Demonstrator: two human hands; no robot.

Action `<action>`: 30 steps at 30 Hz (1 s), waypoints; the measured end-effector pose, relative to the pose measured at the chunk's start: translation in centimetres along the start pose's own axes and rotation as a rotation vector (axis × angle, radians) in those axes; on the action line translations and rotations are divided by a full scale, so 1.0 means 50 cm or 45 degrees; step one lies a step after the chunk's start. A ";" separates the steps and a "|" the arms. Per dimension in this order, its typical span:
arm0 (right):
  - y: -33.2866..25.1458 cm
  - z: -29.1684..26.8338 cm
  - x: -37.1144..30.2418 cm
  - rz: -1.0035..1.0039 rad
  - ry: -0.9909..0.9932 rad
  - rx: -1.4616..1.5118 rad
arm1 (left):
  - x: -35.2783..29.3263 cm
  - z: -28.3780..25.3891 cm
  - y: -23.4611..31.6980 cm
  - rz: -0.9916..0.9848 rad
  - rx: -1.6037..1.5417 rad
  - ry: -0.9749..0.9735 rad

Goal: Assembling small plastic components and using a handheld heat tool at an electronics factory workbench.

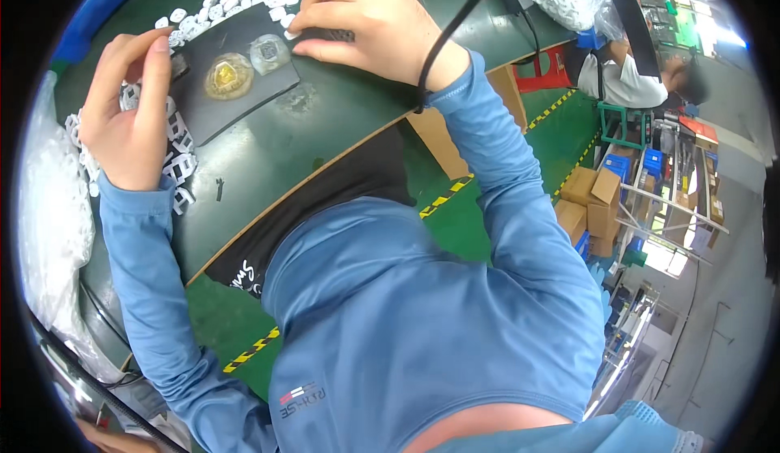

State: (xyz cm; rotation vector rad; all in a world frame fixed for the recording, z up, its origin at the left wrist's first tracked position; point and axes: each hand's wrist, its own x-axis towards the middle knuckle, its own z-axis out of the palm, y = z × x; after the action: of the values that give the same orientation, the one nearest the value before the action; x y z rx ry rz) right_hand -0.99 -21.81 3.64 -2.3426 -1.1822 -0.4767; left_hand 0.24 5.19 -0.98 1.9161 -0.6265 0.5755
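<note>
Left hand [130, 116] half-curled, right hand [370, 26] arched with thumb and fingertips apart; can't tell if either grips anything! Between them, the flat black rectangular pad [244, 108] carries a yellowish, glassy round lump [229, 76]. Small white rounded plastic pieces [236, 0] crowd its far edge; smooth green tabletop [325, 124] lies open nearside.

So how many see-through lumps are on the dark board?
2 that I can see: the yellow-centred lump near the middle of the dark board, and the clear lump to its right. The left hand may hide others.
</note>
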 end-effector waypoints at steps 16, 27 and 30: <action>0.027 0.008 -0.001 -0.138 -0.144 -0.376 | 0.004 0.008 0.002 0.031 -0.047 0.005; 0.007 0.037 0.030 -0.218 -0.044 -0.160 | 0.002 -0.002 -0.004 -0.022 0.045 -0.050; -0.032 0.035 0.029 0.342 0.129 0.341 | 0.004 -0.009 -0.002 -0.036 0.072 -0.108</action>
State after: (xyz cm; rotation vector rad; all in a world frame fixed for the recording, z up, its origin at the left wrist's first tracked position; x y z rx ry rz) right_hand -1.30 -19.04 3.33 -2.1738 -0.8138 -0.3172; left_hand 0.39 5.60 -0.73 2.0082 -0.6418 0.5006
